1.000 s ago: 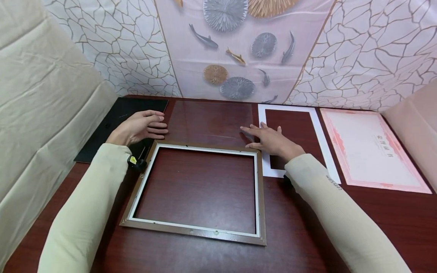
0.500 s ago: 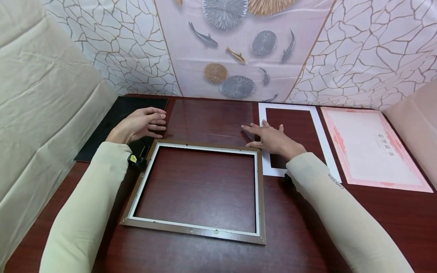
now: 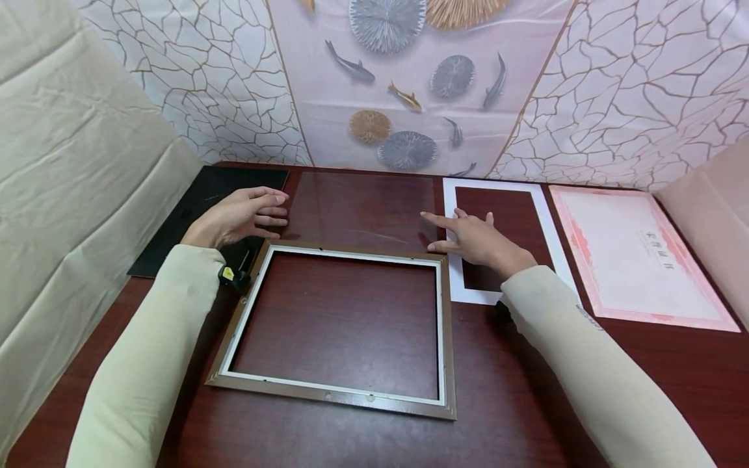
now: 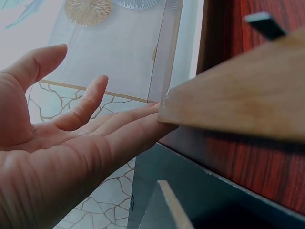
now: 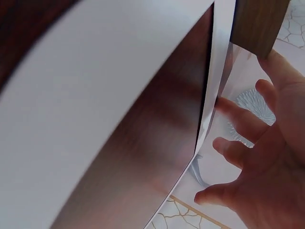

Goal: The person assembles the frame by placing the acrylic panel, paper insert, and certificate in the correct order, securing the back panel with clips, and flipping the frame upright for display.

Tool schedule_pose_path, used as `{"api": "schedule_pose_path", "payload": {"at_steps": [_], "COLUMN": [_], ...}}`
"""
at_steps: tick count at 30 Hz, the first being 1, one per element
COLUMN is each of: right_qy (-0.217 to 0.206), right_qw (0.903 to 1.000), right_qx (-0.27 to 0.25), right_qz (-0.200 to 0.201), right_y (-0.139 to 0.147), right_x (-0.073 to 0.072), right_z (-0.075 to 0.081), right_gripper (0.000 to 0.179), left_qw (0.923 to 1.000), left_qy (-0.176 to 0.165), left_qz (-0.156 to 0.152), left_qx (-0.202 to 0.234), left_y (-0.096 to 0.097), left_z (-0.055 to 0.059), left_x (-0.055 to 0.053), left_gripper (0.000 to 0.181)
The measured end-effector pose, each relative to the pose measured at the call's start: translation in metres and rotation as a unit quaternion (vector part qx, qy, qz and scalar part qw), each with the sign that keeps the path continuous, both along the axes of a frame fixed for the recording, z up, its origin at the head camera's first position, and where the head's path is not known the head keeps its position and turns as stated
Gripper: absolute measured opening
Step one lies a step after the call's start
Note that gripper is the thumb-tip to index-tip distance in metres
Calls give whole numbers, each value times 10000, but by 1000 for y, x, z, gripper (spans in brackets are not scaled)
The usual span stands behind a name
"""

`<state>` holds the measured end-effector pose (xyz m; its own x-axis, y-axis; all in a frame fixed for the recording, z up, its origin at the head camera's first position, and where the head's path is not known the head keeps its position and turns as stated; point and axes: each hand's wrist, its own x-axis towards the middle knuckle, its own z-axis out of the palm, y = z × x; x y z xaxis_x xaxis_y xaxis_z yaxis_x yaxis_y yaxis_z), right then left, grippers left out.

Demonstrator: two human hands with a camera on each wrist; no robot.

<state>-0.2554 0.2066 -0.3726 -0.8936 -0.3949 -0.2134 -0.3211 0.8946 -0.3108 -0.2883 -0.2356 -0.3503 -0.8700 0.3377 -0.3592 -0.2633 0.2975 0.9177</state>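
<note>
A brown picture frame (image 3: 330,396) with a white inner lip lies on the table, its opening showing the red-brown wood. Near its far left corner is my left hand (image 3: 236,216), palm turned inward and fingers extended. In the left wrist view, the fingertips reach right to the frame's corner (image 4: 174,112). My right hand (image 3: 481,242) hovers by the far right corner, fingers spread, overlapping the white mat board (image 3: 497,185). In the right wrist view, one fingertip meets the frame's brown corner (image 5: 259,28). Beyond the frame lies a clear sheet (image 3: 363,205). Neither hand grips anything.
A black backing board (image 3: 166,240) lies at the left, partly under the left forearm. At the far right is a pink-bordered paper (image 3: 638,260) with printed characters. Patterned cloth (image 3: 404,84) rises along the table's far edge, and plain cloth (image 3: 76,195) stands at the left.
My right hand has shifted slightly to the right, off the clear sheet's edge and further over the mat board. The left hand and the picture frame stay where they were.
</note>
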Motion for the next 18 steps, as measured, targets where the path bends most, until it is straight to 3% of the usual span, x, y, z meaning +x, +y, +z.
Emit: {"api": "schedule_pose_path", "payload": {"at_steps": [4,6,8,10,13,15,18], "right_qy": [38,47,74,106,193,243,252], "right_qw": [9999,9999,9998,9998,9997,9997,9997], "right_qx": [-80,-123,-169,-188,-127,-40,51], "right_qz": [50,48,22,2,7,32,39], "right_y": [1,1,2,3,5,7,10], "right_x": [3,4,5,4,3,2,0], "right_z": [2,3,3,2,2,2,1], "right_gripper": [73,70,64,57,49,47,45], "left_qw": [9997,9979,9912,9766,9474,9309,9154], "left_qy": [114,327,671,1075,1582,1750,1771], "left_qz": [-62,-214,-449,-730,-1228,-1526,-1943], "left_qx": [-193,-515,-1050,-1713,-2498,-2820,-3047], "left_y": [1,2,4,6,9,11,13], "left_z": [-1,-2,-2,-3,-4,-4,-6], "left_x": [0,1,2,1,-1,-3,-7], "left_gripper": [61,57,51,46,43,44,47]}}
